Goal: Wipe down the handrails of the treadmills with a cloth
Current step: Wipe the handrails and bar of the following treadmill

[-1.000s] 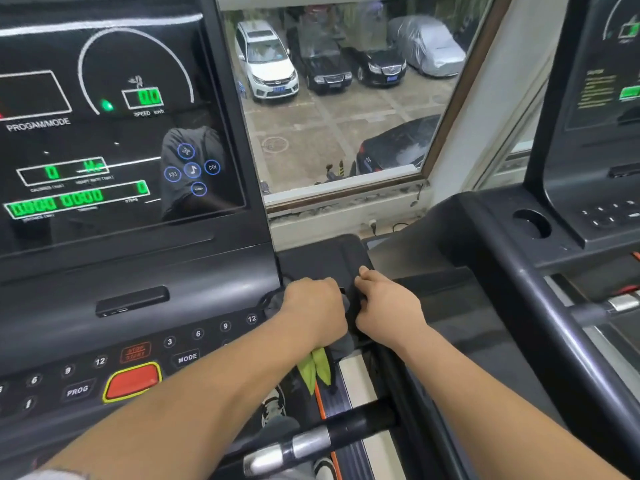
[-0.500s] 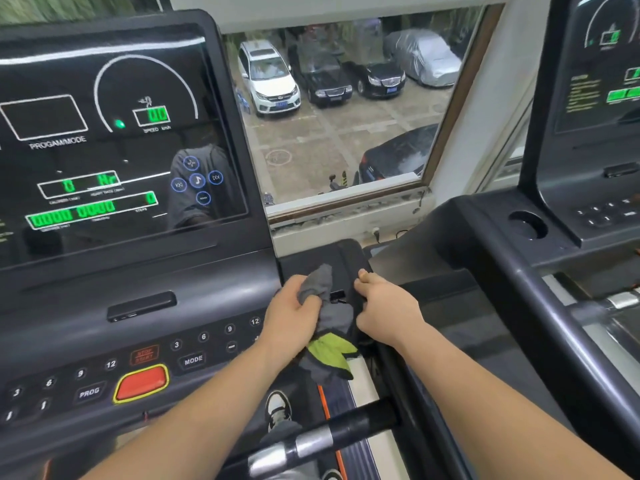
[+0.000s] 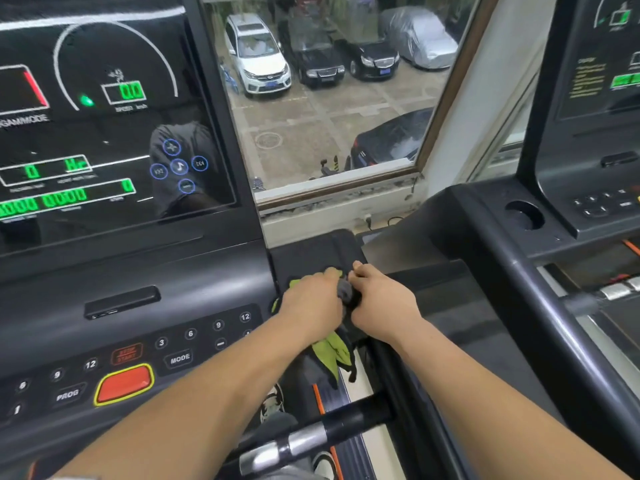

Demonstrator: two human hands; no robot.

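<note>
A grey and lime-green cloth (image 3: 330,351) lies bunched on the black side panel (image 3: 311,252) at the right end of the treadmill console. My left hand (image 3: 311,304) presses down on the cloth, with green folds showing on both sides of it. Beside it, my right hand (image 3: 382,304) pinches a grey fold of the same cloth, and the two hands touch. A black handrail bar with metal sensor plates (image 3: 311,436) runs across below my forearms.
The lit console screen (image 3: 104,126) and its keypad with a red button (image 3: 124,384) fill the left. A second treadmill (image 3: 540,271) with a cup holder (image 3: 523,213) stands on the right. Behind is a window onto parked cars (image 3: 325,98).
My left hand has moved from the cloth's left edge onto the top of it, covering most of the grey part. My right hand stays in place, and the view has shifted closer.
</note>
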